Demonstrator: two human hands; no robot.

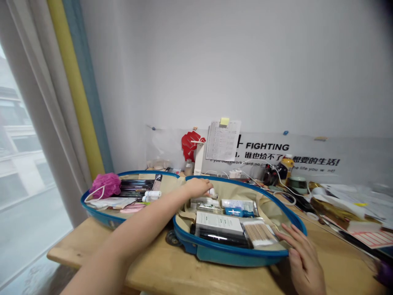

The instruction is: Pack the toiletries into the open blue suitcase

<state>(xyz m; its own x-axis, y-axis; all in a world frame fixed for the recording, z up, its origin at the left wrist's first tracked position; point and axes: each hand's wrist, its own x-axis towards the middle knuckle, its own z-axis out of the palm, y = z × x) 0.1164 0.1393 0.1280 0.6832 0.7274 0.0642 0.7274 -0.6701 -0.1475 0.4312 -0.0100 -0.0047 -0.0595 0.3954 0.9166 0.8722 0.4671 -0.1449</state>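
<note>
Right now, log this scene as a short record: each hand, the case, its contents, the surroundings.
left hand: at a small white bottle, hold unclear
right hand: open, at the near rim of the case
case: open blue suitcase, both halves showing
contents: packaged cotton swabs, white box, pink bath pouf
support: wooden table
behind: wall banner reading FIGHTING

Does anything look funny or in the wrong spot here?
Yes: the open blue suitcase is lying on the wooden desk, with its wheel up there too. Suitcases usually stand on the floor, not on desks.
</note>
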